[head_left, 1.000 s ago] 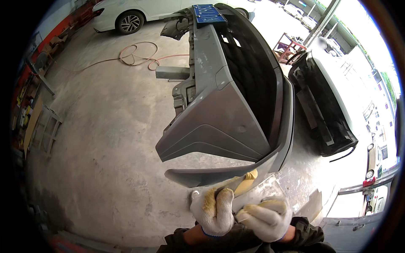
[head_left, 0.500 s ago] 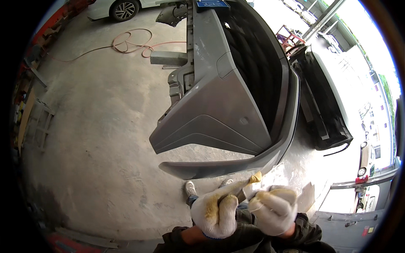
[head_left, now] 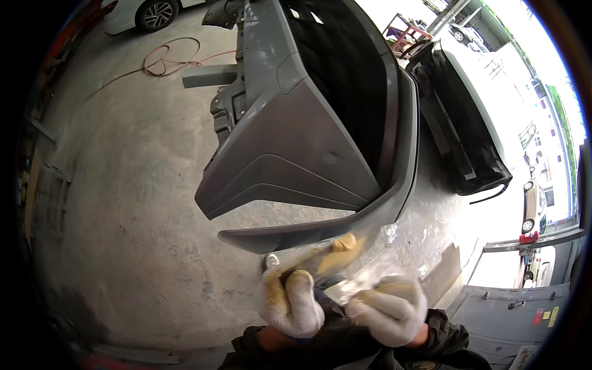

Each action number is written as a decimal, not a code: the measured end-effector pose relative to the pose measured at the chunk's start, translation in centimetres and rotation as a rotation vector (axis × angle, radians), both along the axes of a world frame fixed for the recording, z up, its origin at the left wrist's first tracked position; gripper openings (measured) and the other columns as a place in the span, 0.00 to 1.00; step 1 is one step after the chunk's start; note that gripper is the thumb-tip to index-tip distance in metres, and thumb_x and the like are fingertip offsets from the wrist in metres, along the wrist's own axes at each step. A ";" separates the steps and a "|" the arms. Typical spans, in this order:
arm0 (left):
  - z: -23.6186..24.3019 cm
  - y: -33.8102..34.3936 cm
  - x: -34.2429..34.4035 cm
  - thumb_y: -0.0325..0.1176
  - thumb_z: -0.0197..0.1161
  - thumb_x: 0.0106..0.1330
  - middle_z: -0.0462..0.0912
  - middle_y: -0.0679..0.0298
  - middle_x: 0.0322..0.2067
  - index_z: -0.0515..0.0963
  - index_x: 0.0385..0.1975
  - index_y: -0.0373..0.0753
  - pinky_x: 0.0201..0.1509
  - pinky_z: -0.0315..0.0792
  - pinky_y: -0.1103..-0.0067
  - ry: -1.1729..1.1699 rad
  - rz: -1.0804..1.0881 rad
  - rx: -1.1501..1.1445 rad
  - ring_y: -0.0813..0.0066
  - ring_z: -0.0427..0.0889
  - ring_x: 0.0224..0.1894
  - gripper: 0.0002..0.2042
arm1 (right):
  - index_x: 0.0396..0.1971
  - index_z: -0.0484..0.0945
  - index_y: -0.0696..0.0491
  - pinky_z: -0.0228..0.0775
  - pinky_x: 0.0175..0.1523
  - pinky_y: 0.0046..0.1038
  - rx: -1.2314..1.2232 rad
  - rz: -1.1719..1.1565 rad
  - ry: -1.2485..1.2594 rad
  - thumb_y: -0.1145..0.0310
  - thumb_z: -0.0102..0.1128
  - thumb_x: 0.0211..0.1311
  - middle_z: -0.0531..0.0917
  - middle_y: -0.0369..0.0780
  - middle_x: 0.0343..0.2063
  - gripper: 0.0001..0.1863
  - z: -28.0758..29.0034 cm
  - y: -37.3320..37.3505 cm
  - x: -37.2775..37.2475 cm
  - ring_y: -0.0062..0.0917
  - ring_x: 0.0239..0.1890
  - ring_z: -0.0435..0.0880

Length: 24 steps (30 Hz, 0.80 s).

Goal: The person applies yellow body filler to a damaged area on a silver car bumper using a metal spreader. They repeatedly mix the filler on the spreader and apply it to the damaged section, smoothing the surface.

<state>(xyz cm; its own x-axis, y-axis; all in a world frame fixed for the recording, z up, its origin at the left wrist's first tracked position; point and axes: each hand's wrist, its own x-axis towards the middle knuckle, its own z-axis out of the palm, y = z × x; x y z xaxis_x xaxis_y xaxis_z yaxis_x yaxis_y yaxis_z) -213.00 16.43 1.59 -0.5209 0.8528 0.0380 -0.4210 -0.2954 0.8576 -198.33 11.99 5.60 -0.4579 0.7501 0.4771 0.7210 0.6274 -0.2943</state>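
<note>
Both my hands wear white knit gloves with yellow-brown stains. My left hand point(head_left: 293, 302) is closed on a flat scraper point(head_left: 327, 262), grey with a yellowish end and smeared by motion. One gloved finger lies stretched along it. Beside it, my right hand point(head_left: 393, 311) is closed on a pale, flat scraper point(head_left: 341, 291), whose corner points toward my left hand. Blur hides the exact shape of both tools. Just beyond my hands is a large dull-grey car bumper point(head_left: 290, 135), with a thin lower strip point(head_left: 277, 237) curving toward me.
A black car panel point(head_left: 441, 123) stands to the right of the bumper. A red hose point(head_left: 176, 58) lies coiled on the concrete floor point(head_left: 135, 185) at far left, near a white car point(head_left: 126, 15). A red rack point(head_left: 404, 34) is at the back, and a grey metal door point(head_left: 512, 314) at near right.
My hands have shifted slightly left, and the two flat scrapers show more between them. The bumper and its surroundings sit further left and higher in view, as the head view has turned.
</note>
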 end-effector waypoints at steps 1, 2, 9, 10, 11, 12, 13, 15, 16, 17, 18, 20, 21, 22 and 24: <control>-0.5 -0.2 0.5 0.28 0.53 0.71 0.83 0.47 0.33 0.74 0.37 0.23 0.35 0.78 0.77 0.040 0.022 -0.031 0.67 0.83 0.30 0.11 | 0.41 0.84 0.47 0.73 0.44 0.30 0.105 -0.009 0.023 0.71 0.73 0.44 0.81 0.33 0.39 0.19 0.3 0.4 0.9 0.24 0.38 0.77; -1.1 -0.5 1.0 0.28 0.52 0.71 0.84 0.50 0.33 0.75 0.38 0.23 0.36 0.78 0.78 0.079 0.046 -0.063 0.69 0.83 0.31 0.11 | 0.40 0.81 0.50 0.75 0.41 0.30 0.209 -0.017 0.047 0.73 0.73 0.43 0.81 0.35 0.35 0.20 0.9 0.6 2.2 0.25 0.33 0.77; 0.1 0.2 4.4 0.27 0.65 0.65 0.85 0.58 0.25 0.82 0.37 0.32 0.30 0.75 0.80 0.388 -0.860 0.247 0.71 0.84 0.24 0.06 | 0.33 0.80 0.56 0.83 0.40 0.40 -0.382 0.052 0.956 0.73 0.65 0.60 0.85 0.48 0.30 0.03 3.9 -2.1 12.7 0.39 0.33 0.86; 0.5 -0.2 6.0 0.26 0.64 0.64 0.86 0.57 0.26 0.82 0.36 0.30 0.32 0.76 0.81 0.425 -0.858 0.217 0.72 0.85 0.26 0.06 | 0.34 0.83 0.55 0.83 0.44 0.44 -0.333 0.186 0.946 0.75 0.66 0.58 0.86 0.51 0.31 0.04 2.9 -1.8 14.2 0.42 0.36 0.89; 0.7 -0.8 7.7 0.25 0.64 0.64 0.87 0.57 0.26 0.83 0.36 0.29 0.35 0.77 0.83 0.460 -0.856 0.184 0.73 0.87 0.28 0.06 | 0.33 0.83 0.55 0.83 0.42 0.42 -0.355 0.084 0.852 0.76 0.66 0.57 0.87 0.51 0.31 0.04 2.0 -2.2 16.2 0.41 0.35 0.89; 0.6 -1.1 9.4 0.25 0.64 0.64 0.87 0.57 0.26 0.83 0.36 0.29 0.33 0.77 0.82 0.433 -0.822 0.189 0.73 0.86 0.27 0.06 | 0.32 0.83 0.55 0.83 0.41 0.39 -0.375 -0.069 0.785 0.78 0.66 0.55 0.87 0.50 0.31 0.05 2.0 -2.7 17.5 0.40 0.35 0.89; 0.5 -1.7 10.6 0.25 0.64 0.64 0.87 0.57 0.26 0.83 0.36 0.29 0.32 0.77 0.82 0.397 -0.770 0.200 0.73 0.86 0.26 0.06 | 0.32 0.83 0.55 0.83 0.41 0.36 -0.406 -0.199 0.699 0.79 0.66 0.52 0.87 0.49 0.31 0.06 2.3 -2.9 18.2 0.39 0.34 0.89; 0.9 -2.6 13.6 0.28 0.65 0.66 0.83 0.58 0.23 0.79 0.38 0.35 0.28 0.74 0.75 0.374 -0.742 0.252 0.66 0.84 0.23 0.06 | 0.34 0.83 0.58 0.80 0.41 0.32 -0.398 -0.229 0.342 0.82 0.65 0.48 0.87 0.47 0.32 0.11 2.2 -3.6 22.0 0.38 0.36 0.88; -0.1 -3.0 16.3 0.28 0.65 0.67 0.83 0.57 0.24 0.78 0.40 0.35 0.27 0.74 0.75 0.425 -0.697 0.307 0.66 0.84 0.23 0.07 | 0.35 0.83 0.59 0.79 0.41 0.32 -0.324 -0.221 0.305 0.83 0.64 0.49 0.86 0.46 0.33 0.11 1.6 -3.8 23.7 0.38 0.37 0.87; -0.3 -3.5 18.9 0.28 0.64 0.68 0.83 0.58 0.24 0.78 0.41 0.35 0.26 0.74 0.76 0.473 -0.678 0.240 0.67 0.84 0.23 0.07 | 0.35 0.83 0.60 0.78 0.43 0.32 -0.166 -0.306 0.198 0.83 0.63 0.49 0.86 0.46 0.34 0.11 1.1 -4.1 25.2 0.39 0.39 0.86; -0.3 -4.0 21.3 0.28 0.63 0.69 0.82 0.58 0.23 0.77 0.42 0.35 0.25 0.74 0.76 0.522 -0.644 0.167 0.68 0.84 0.22 0.07 | 0.36 0.82 0.60 0.77 0.44 0.32 -0.010 -0.379 0.092 0.84 0.62 0.50 0.86 0.47 0.36 0.11 0.9 -4.3 26.7 0.39 0.40 0.85; 0.2 -5.0 26.2 0.29 0.61 0.70 0.82 0.57 0.23 0.77 0.43 0.35 0.24 0.73 0.77 0.511 -0.615 0.102 0.69 0.84 0.21 0.06 | 0.38 0.81 0.62 0.76 0.47 0.36 0.194 -0.458 -0.002 0.85 0.62 0.53 0.83 0.47 0.41 0.11 0.4 -6.2 30.1 0.41 0.45 0.82; 0.4 -5.7 28.8 0.29 0.61 0.71 0.82 0.57 0.23 0.77 0.43 0.35 0.23 0.73 0.77 0.473 -0.586 0.100 0.69 0.84 0.21 0.06 | 0.39 0.81 0.61 0.76 0.46 0.35 0.241 -0.390 0.022 0.85 0.63 0.51 0.82 0.46 0.41 0.13 -1.1 -7.6 32.2 0.40 0.46 0.81; 0.5 -6.2 31.3 0.29 0.61 0.71 0.82 0.57 0.23 0.77 0.43 0.35 0.23 0.73 0.77 0.432 -0.577 0.103 0.69 0.84 0.21 0.06 | 0.39 0.81 0.60 0.76 0.46 0.35 0.288 -0.342 0.042 0.85 0.64 0.50 0.81 0.44 0.41 0.14 -1.9 -8.3 33.8 0.39 0.47 0.79; 1.5 -6.7 35.2 0.27 0.59 0.72 0.81 0.60 0.21 0.79 0.43 0.32 0.25 0.73 0.81 0.531 -0.534 0.204 0.81 0.80 0.22 0.07 | 0.38 0.81 0.59 0.74 0.46 0.36 0.188 -0.345 0.087 0.83 0.68 0.49 0.80 0.42 0.38 0.14 -3.7 -10.2 35.5 0.37 0.44 0.79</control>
